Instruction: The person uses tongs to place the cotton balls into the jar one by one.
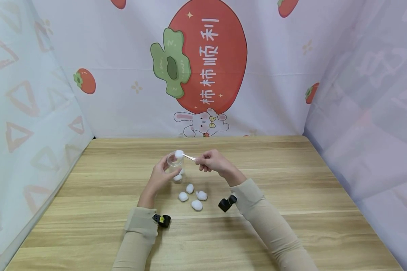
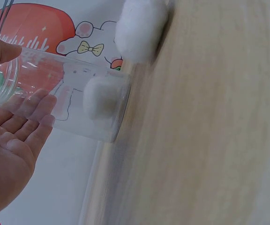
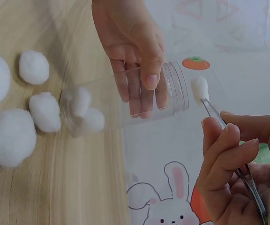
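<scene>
Currently, head: right hand (image 1: 211, 162) pinches slim silvery metal tweezers (image 1: 189, 157), holding fluffy white cotton ball (image 1: 179, 154) at mouth of clear cylindrical plastic jar (image 1: 173, 165). Left wrist: left hand (image 2: 11, 152) grips jar. Right wrist: slackened pinch could drop ball outside.

A wide, light-brown wood-grain table (image 1: 325, 218) runs away to its back edge, and right behind that edge rises a white printed cloth (image 1: 122, 116). Big splash of colour here: a huge red cartoon persimmon (image 1: 227, 56), green cap turned leftward, white Chinese characters down its middle! Just below, a white cartoon rabbit (image 1: 203, 122) in a yellow bow. Along the left edge, a pale sheet (image 1: 23, 162) with pink triangle outlines; along the right, a greyish-white sheet (image 1: 359, 113), softly lit.
</scene>
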`<state>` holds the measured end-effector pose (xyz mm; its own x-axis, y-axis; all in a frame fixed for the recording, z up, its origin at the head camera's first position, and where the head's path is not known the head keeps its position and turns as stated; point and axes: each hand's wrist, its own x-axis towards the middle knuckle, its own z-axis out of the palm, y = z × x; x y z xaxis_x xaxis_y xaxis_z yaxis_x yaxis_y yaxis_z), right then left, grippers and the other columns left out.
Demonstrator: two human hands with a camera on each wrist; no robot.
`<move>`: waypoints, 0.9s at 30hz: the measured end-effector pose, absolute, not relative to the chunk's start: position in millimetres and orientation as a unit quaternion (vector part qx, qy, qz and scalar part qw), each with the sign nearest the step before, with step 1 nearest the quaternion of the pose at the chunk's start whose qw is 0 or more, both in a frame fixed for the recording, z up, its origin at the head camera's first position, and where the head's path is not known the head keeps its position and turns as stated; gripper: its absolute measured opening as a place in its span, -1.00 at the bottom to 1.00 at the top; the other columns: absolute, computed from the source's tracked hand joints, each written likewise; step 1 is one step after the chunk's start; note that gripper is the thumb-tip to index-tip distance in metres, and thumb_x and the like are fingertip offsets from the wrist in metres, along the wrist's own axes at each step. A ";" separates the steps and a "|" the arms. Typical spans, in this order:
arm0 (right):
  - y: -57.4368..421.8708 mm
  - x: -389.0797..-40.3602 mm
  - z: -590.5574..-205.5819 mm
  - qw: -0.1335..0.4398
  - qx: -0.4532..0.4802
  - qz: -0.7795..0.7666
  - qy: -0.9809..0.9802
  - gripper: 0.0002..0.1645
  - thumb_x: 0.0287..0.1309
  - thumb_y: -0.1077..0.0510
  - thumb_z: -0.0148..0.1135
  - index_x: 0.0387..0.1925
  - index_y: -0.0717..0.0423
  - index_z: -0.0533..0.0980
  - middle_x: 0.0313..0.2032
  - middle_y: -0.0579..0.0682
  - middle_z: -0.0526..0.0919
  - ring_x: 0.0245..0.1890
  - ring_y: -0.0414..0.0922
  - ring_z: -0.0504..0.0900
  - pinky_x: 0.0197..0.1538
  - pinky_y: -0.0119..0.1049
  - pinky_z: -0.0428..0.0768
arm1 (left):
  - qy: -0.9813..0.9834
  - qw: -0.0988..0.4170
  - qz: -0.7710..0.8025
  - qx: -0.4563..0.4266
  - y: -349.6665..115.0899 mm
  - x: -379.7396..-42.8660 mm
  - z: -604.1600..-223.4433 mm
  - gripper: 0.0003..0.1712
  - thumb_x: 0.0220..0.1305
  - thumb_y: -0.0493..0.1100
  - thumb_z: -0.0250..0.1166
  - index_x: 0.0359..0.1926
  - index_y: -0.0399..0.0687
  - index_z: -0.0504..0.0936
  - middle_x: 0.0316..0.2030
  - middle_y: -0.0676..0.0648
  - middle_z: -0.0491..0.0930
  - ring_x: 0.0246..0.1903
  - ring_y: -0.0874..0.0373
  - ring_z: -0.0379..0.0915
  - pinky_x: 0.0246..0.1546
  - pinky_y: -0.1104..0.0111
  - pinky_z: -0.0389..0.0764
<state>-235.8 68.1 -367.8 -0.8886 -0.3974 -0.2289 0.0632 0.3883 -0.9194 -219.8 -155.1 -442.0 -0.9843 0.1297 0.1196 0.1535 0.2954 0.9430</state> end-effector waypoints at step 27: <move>57.8 -234.9 -369.6 0.225 -0.101 -0.525 0.815 -0.75 0.32 0.15 0.14 -0.31 0.31 0.58 -0.65 -0.13 0.50 -0.64 -0.28 0.39 -0.56 -0.53 0.38 | -0.802 0.004 -0.592 -0.082 -155.3 -219.6 -441.9 -0.27 0.19 -0.22 0.36 0.34 -0.17 0.29 0.29 -0.33 0.41 0.39 -0.16 0.25 0.52 0.05 0.18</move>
